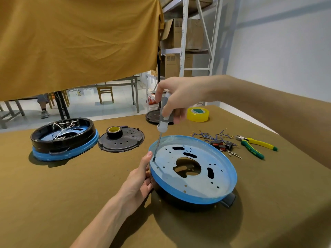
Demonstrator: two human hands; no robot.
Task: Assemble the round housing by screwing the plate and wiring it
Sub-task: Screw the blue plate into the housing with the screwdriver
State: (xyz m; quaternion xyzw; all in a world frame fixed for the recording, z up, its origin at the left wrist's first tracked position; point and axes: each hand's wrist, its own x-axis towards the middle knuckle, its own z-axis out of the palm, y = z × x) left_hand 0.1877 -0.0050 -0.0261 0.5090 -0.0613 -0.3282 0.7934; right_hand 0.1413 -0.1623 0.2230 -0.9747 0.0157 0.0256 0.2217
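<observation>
Housings come first on the brown cloth-covered table (89, 194): well to the left of the blue plate (192, 167) sits a second round housing (64, 138), black above a blue band, with white wires (62, 128) lying loose inside it. Between that unit and the plate lies a black perforated disc (121, 141) with a roll of black tape (114, 131) standing on it. The left hand (139, 183) grips the plate's left edge, thumb up along the rim and fingers curled beneath against the black housing (179, 200) that the plate rests on, near the table's middle. Above the plate's left side, the right hand (176, 97) clasps the grey-and-white handle of a screwdriver (162, 122), whose shaft tilts down and leftward so that the tip meets a small hole just inside the rim, close to the left thumb. Behind the plate, beyond the right hand, stands a roll of yellow tape (198, 114). Just right of the plate's far edge lie a tangle of blue wires (210, 136) with metal terminals and some small black components (223, 145); further right are green-and-yellow-handled pliers (255, 146).
</observation>
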